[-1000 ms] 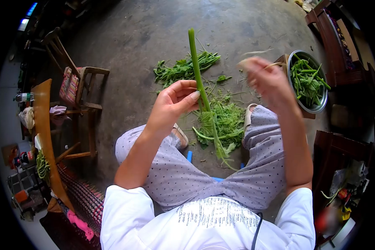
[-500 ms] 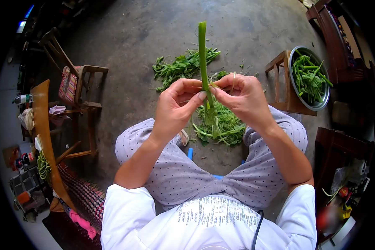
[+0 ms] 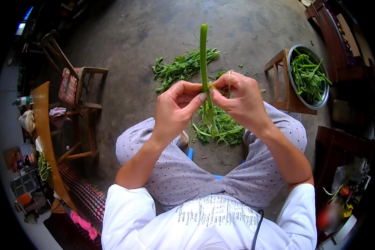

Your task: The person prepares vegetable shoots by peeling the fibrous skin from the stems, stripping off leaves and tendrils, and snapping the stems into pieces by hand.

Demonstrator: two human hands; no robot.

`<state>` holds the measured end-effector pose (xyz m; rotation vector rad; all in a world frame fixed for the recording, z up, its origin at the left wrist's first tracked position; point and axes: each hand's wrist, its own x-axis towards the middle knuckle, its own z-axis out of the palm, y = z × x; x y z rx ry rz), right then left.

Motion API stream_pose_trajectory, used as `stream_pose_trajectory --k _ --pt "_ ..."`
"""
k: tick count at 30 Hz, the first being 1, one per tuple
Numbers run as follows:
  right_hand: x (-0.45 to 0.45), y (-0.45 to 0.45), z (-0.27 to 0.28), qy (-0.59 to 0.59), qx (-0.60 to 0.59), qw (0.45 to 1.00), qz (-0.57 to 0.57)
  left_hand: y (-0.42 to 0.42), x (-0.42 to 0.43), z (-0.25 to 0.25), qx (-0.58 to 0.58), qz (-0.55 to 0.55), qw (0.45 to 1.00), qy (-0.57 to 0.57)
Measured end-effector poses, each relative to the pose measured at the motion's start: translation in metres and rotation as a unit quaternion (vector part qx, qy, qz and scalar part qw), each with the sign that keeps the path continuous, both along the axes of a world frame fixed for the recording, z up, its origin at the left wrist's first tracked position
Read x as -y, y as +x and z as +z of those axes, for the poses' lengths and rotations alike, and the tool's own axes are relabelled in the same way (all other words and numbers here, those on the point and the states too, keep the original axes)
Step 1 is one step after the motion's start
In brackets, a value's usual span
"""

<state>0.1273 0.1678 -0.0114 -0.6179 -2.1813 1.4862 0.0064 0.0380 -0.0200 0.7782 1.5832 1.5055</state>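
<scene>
My left hand (image 3: 177, 106) pinches a thick green stalk (image 3: 203, 54) between thumb and fingers; the stalk stands nearly upright, its leafy lower end hanging down. At the stalk's right side, my right hand (image 3: 241, 100) is closed with thumb and forefinger together on a thin pale strand (image 3: 229, 81), which loops up over the fingers. Below the hands, on the floor between the feet, lies a heap of trimmed leaves and tendrils (image 3: 227, 129). Beyond my left hand is a pile of leafy stems (image 3: 181, 68).
A metal basin (image 3: 293, 79) of cut greens rests on a wooden stool (image 3: 281, 68) at the right. To the left stand a wooden chair (image 3: 82, 79) and a curved wooden board (image 3: 43, 125). Dark wooden furniture (image 3: 341, 143) is at the right edge.
My right hand has come in from the right to the stalk, beside my left hand. The stalk has shifted slightly right and stands more upright.
</scene>
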Motion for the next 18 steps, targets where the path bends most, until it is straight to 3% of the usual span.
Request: stream_pose_trajectory --k 3,5,6,8,10,12,14,18 --pt "0.001 0.000 -0.007 0.010 0.002 1.000 -0.004 0.001 -0.001 -0.002 -0.015 0.006 1.000 0.016" --pt "-0.001 0.000 -0.008 -0.126 -0.006 0.992 0.000 0.001 -0.002 -0.001 0.020 -0.010 0.999 0.035" --pt "-0.003 -0.001 -0.008 -0.126 -0.007 0.992 -0.001 -0.001 -0.003 -0.001 0.020 -0.011 0.999 0.036" --pt "-0.009 -0.002 -0.010 -0.282 0.006 0.959 0.036 -0.007 -0.001 -0.001 0.132 -0.048 0.990 0.028" --pt "-0.016 -0.001 -0.011 -0.300 0.020 0.953 0.041 -0.009 -0.001 -0.004 0.152 -0.046 0.987 0.018" --pt "-0.022 0.000 -0.011 -0.438 0.004 0.896 0.070 -0.012 0.000 -0.005 0.174 -0.045 0.984 0.009" --pt "-0.027 0.002 -0.002 -0.482 0.011 0.875 0.049 -0.015 0.000 -0.006 0.190 -0.022 0.982 0.005" --pt "-0.078 0.020 -0.001 -0.621 -0.234 0.745 0.072 -0.021 0.002 -0.009 0.216 -0.007 0.976 -0.005"
